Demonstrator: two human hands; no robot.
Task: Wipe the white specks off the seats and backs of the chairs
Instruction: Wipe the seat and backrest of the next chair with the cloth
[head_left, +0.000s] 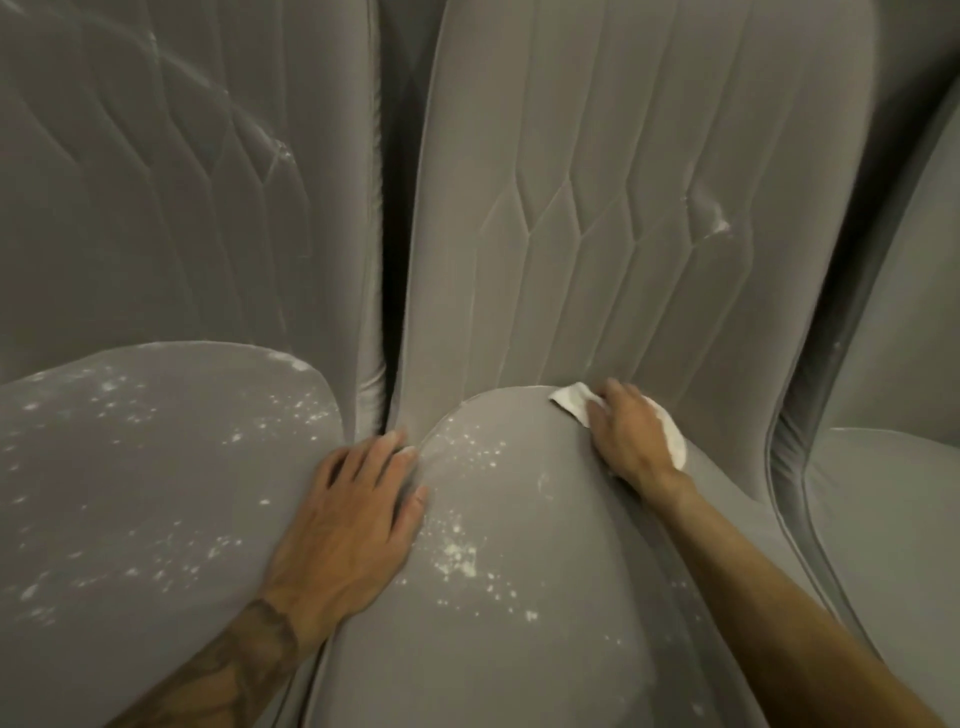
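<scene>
A row of grey velvet chairs (597, 156) with quilted backs fills our view. The middle chair's rounded seat (545, 623) is scattered with white specks (457, 556). At its rear edge our right hand (628, 441) grips a white folded cloth (571, 405). Our left hand (353, 519) lies flat with fingers spread, bracing on the left seat (156, 467). We judge the wiping barely begun; next we should sweep forward through the specks.

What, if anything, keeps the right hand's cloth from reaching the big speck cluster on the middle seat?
Probably nothing, so likely yes: the right hand holds the cloth far back on the middle seat, and the speck cluster lies uncovered nearer the person. The left hand rests beside it.
</scene>
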